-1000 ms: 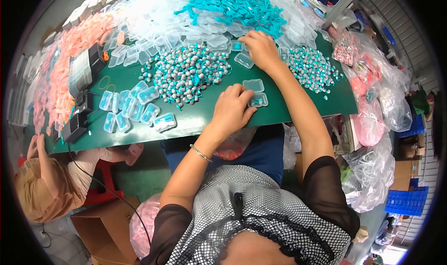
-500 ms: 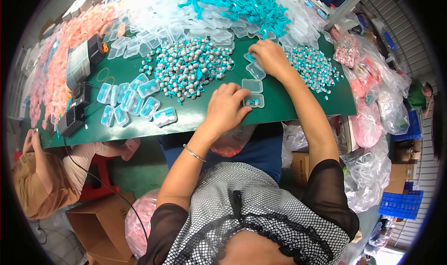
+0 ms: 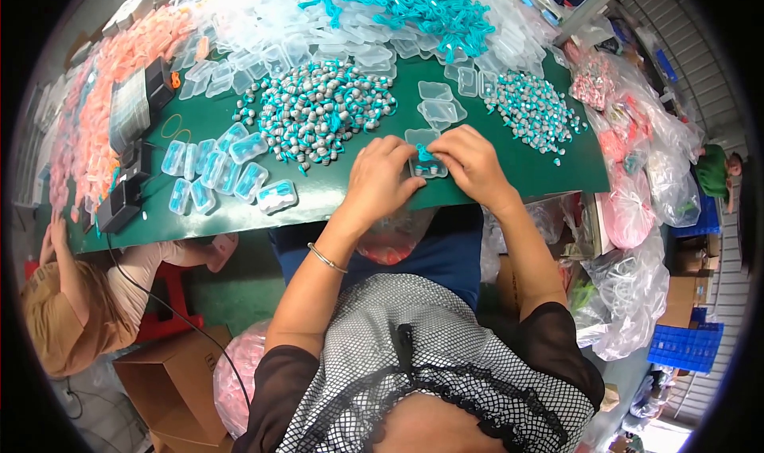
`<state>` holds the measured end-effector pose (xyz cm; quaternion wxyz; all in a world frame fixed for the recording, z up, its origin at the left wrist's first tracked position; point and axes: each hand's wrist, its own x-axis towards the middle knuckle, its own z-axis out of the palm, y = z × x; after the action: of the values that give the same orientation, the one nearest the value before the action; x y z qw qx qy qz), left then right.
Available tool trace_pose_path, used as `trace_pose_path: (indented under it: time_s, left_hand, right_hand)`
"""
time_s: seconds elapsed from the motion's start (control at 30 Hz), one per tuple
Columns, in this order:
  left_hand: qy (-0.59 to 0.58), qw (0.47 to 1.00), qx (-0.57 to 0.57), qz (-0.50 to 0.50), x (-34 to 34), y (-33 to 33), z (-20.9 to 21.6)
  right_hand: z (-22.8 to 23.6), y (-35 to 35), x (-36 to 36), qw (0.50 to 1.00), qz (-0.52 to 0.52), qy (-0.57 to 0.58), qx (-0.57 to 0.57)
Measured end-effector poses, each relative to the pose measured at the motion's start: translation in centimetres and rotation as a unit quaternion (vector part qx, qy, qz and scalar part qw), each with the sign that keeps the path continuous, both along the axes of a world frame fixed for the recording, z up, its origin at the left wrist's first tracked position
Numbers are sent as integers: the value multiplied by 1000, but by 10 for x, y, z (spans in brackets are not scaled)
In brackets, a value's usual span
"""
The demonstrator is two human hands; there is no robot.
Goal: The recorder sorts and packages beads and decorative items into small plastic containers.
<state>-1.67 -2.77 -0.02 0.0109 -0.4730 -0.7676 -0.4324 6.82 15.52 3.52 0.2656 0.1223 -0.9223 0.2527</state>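
Observation:
In front of me lies an open clear plastic box [image 3: 419, 136], its lid folded away from me. Small grey-and-teal pieces sit in its near half. My left hand [image 3: 379, 176] grips the box's left side, thumb at the near corner and fingers bent along the edge. At the box's right side, my right hand [image 3: 476, 165] pinches a bundle of teal cord [image 3: 423, 152] over it. Just beyond are more open clear boxes [image 3: 439, 112]. Left of my hands is a big heap of grey striped beads with teal cord [image 3: 322, 111].
Several closed, filled boxes [image 3: 213, 166] lie left on the green table [image 3: 334, 194]. Smaller grey-and-teal pieces [image 3: 532, 111] are heaped right. Empty clear boxes and teal cords [image 3: 410, 7] are piled at the back. Black box-shaped devices [image 3: 119, 206] stand left, near another person [image 3: 76, 318].
My right hand has come from the boxes farther back to the near box, bringing teal cord over it. The boxes beyond have shifted. My left hand stays at the near box.

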Motion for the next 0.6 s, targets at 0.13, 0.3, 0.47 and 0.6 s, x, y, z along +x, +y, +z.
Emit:
trace_pose_path:
  time_s: [0.13, 0.3, 0.47, 0.6]
  left_hand:
    - [0, 1000, 10, 9, 0, 0, 0]
    - [-6, 1000, 7, 16, 1, 1, 0]
    - [-34, 999, -10, 13, 1, 0, 1]
    - [-28, 1000, -6, 10, 2, 0, 3]
  right_hand:
    - [-9, 0, 3, 998, 31, -9, 57]
    - [-5, -2, 6, 999, 27, -19, 26]
    - [-5, -1, 14, 999, -33, -34, -21]
    - [-14, 5, 9, 999, 1, -49, -23]
